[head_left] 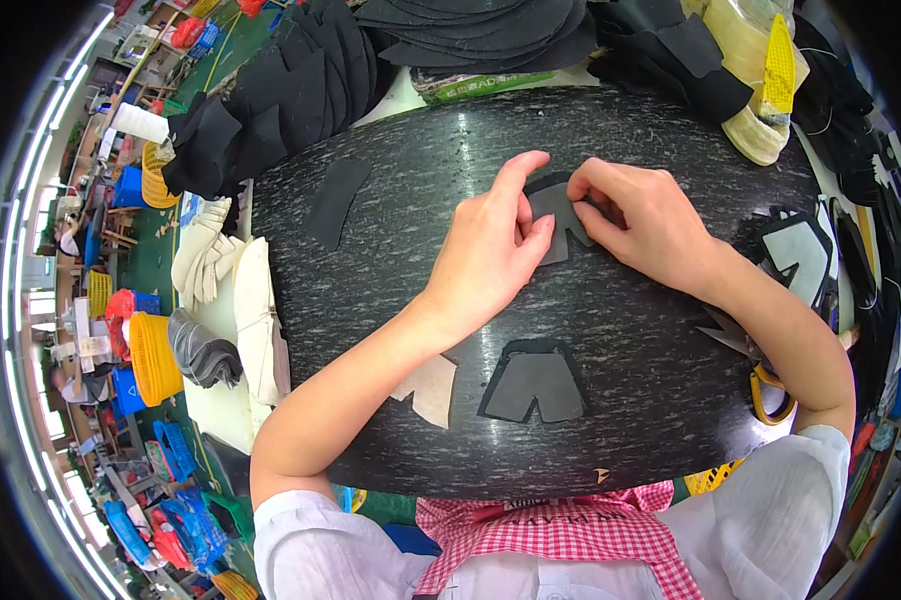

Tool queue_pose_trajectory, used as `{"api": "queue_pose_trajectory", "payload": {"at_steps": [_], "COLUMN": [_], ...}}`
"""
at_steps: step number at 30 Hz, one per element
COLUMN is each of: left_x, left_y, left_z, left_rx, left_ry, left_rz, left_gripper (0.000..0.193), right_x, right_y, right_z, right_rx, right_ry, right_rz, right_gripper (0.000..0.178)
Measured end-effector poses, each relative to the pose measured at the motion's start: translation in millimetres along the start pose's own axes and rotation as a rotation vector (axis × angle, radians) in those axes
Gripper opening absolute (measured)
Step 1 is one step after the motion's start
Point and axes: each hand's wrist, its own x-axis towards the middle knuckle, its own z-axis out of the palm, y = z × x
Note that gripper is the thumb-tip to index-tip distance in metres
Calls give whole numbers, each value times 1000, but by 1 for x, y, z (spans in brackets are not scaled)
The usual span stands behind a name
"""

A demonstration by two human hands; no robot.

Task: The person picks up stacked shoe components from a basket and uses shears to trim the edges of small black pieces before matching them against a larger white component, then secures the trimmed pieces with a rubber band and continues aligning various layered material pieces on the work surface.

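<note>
The head view looks down from the person's forehead side, through the left of two side-by-side fisheye lenses, onto the black speckled bench (370, 285). It sits close: the bench fills the middle, its near edge bowing downward above the red gingham apron (560, 545), its far edge arching upward. The left hand (485, 250) and right hand (648, 218) fall above centre. Beyond the left edge, a yellow basket (152, 360) and distant workshop bend toward the dark rim.

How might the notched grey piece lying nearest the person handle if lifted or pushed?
The notched grey piece looks thin, so probably light. Its layers look fabric-like, so it may flex. Lying flat, it would likely slide, not tip.
</note>
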Motion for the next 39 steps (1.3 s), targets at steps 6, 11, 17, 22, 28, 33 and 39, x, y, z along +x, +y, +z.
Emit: {"api": "queue_pose_trajectory", "payload": {"at_steps": [6,11,17,22,28,33,39], "left_x": [3,-7,-106,-161,-148,-154,-167], "left_y": [3,-2,16,-11,-9,5,5], "left_z": [0,-21,-97,-80,-80,-74,-76], "left_rx": [228,503,609,821,468,402,598], "left_ry": [17,91,-139,-118,258,345,303], "left_rz": [104,238,401,522,767,847,900], "left_gripper": [29,17,41,48,23,16,17], "right_x": [2,-34,-22,-15,-45,-46,-49], "right_y": [5,-24,-25,-49,-118,-138,-144], "right_z": [-24,3,-12,-5,16,20,26], "right_rx": [-589,-319,-352,-388,532,1429,1465], "right_ry": [87,-227,-245,-11,-303,-635,-575], "right_rz": [-72,-150,-144,-185,-9,676,740], "right_gripper": [13,65,53,36,18,28,28]}}
